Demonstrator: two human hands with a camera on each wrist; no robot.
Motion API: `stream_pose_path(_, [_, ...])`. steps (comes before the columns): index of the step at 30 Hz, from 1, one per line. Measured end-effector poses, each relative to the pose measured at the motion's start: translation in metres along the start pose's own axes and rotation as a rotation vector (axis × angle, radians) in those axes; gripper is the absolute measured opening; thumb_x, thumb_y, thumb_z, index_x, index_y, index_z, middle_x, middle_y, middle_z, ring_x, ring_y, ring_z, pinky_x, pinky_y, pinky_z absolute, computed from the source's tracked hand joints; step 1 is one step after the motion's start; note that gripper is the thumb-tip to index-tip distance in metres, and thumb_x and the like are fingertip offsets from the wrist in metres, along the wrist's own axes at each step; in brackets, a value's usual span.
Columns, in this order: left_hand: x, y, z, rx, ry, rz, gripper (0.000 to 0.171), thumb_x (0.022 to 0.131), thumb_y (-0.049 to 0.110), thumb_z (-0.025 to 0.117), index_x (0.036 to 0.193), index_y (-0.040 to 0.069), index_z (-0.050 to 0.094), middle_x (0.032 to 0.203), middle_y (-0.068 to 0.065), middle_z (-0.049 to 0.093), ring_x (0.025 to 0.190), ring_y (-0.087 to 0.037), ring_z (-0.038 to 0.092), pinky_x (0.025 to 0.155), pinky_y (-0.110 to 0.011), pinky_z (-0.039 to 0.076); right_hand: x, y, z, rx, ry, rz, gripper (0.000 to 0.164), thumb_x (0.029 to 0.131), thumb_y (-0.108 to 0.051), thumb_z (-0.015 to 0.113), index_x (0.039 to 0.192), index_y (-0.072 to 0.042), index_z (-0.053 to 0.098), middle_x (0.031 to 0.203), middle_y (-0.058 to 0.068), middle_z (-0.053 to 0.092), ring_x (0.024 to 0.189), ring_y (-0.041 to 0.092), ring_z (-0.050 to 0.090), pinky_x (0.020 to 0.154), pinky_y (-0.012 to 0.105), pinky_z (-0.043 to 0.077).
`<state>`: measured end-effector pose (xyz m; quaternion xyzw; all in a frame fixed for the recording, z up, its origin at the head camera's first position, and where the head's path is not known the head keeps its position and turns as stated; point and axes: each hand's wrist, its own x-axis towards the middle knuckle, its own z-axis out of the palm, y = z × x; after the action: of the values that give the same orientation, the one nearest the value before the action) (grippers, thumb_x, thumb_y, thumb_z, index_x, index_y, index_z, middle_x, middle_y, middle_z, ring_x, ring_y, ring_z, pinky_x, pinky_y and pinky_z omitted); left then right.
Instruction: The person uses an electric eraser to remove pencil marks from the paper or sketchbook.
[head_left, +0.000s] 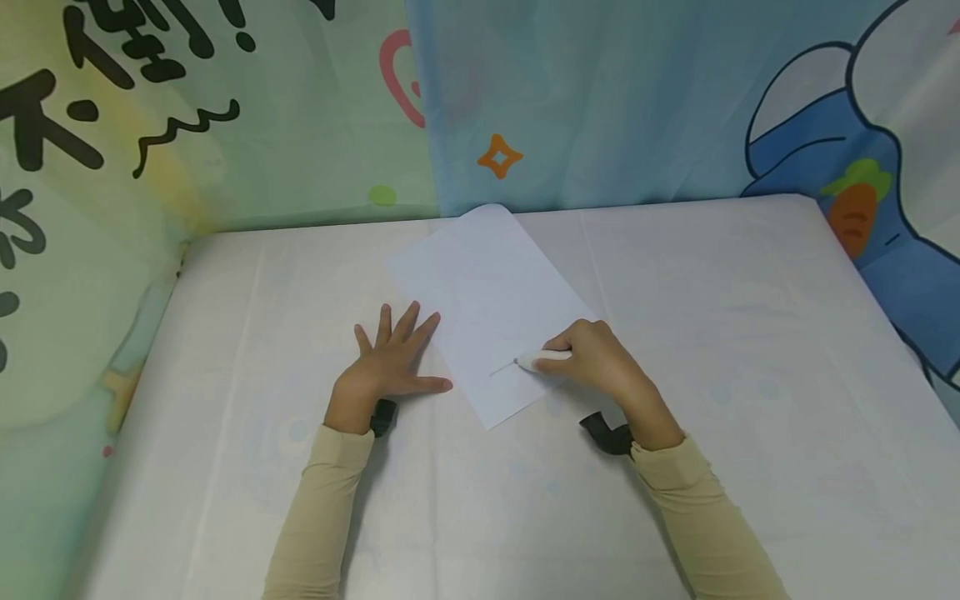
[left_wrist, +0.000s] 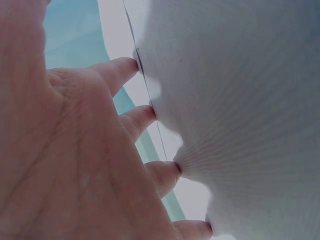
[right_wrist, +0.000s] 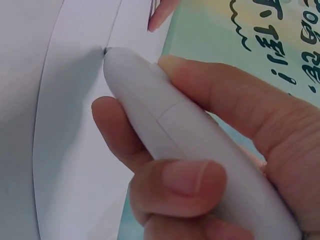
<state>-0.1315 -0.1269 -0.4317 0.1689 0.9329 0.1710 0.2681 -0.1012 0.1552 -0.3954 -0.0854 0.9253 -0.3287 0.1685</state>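
Note:
A sheet of white paper [head_left: 495, 283] lies at an angle on the white-covered table. My right hand [head_left: 600, 358] grips a thick, rounded white pen-like tool [right_wrist: 170, 115], whose small dark tip meets the paper near its lower edge. A short thin line [head_left: 502, 368] runs from that tip toward the lower left; whether it is ink or a cut I cannot tell. My left hand [head_left: 390, 358] lies with fingers spread beside the paper's left edge. Its index fingertip overlaps the sheet, and the thumb tip sits close to the edge. In the left wrist view its fingertips [left_wrist: 147, 112] touch the white surface.
White cloth [head_left: 750, 358] covers the table. A printed curtain [head_left: 600, 108] with cartoon figures and lettering hangs behind it and down the left side. Black straps [head_left: 606, 433] stick out at both wrists below the tan sleeves.

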Motion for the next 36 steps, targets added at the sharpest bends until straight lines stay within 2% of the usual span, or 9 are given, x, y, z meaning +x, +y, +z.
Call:
stream_pose_path(7, [0.0000,-0.0005,0.0010,-0.002,0.007,0.000,0.100,0.084,0.053,0.069,0.158,0.020,0.012,0.164,-0.011,-0.006,0.145,-0.042,-0.021,0.106,-0.073,-0.012,-0.0009,0.0022,-0.0017,0.004,0.006,0.003,0.029,0.087,-0.017,0.072,0.104,0.006,0.073,0.110,0.023,0.069,0.104,0.036,0.064,0.080,0.042,0.051])
stream_pose_path(13, [-0.0003,-0.0014,0.0015,-0.009,0.008,0.004,0.100,0.084,0.053,0.069,0.158,0.020,0.011,0.164,-0.011,-0.007,0.144,-0.042,-0.021,0.105,-0.073,-0.013,-0.0003,-0.0006,-0.0004,0.005,-0.011,0.006,0.031,0.088,-0.018,0.073,0.105,0.007,0.073,0.110,0.023,0.069,0.109,0.039,0.062,0.085,0.046,0.051])
stream_pose_path(18, [-0.0009,-0.0015,0.0014,-0.007,0.008,0.004,0.100,0.084,0.053,0.070,0.158,0.019,0.011,0.164,-0.011,-0.006,0.144,-0.042,-0.021,0.105,-0.073,-0.013,-0.0012,0.0021,-0.0037,0.006,0.002,0.007,0.030,0.087,-0.018,0.073,0.105,0.006,0.073,0.110,0.023,0.069,0.099,0.030,0.064,0.075,0.036,0.050])
stream_pose_path(23, [-0.0009,-0.0015,0.0010,-0.007,0.011,0.007,0.100,0.084,0.053,0.070,0.158,0.020,0.012,0.164,-0.011,-0.006,0.145,-0.042,-0.021,0.105,-0.073,-0.013,-0.0001,0.0036,-0.0040,0.003,0.006,-0.001,0.030,0.087,-0.017,0.073,0.105,0.006,0.073,0.110,0.023,0.069,0.100,0.032,0.065,0.074,0.034,0.050])
stream_pose_path(29, [-0.0013,-0.0023,0.0010,-0.001,0.020,0.013,0.100,0.084,0.053,0.070,0.158,0.019,0.012,0.164,-0.012,-0.005,0.145,-0.043,-0.019,0.106,-0.073,-0.011,0.0005,0.0035,-0.0032,0.008,0.017,-0.014,0.028,0.086,-0.017,0.074,0.102,0.005,0.074,0.106,0.022,0.070,0.085,0.022,0.060,0.066,0.028,0.045])
stream_pose_path(36, [-0.0001,-0.0021,0.0013,-0.004,0.017,0.011,0.100,0.084,0.053,0.070,0.158,0.019,0.012,0.164,-0.011,-0.005,0.145,-0.043,-0.019,0.106,-0.073,-0.012,0.0001,0.0044,-0.0042,0.010,0.026,-0.009,0.028,0.086,-0.016,0.074,0.102,0.007,0.074,0.106,0.024,0.070,0.087,0.024,0.062,0.067,0.029,0.045])
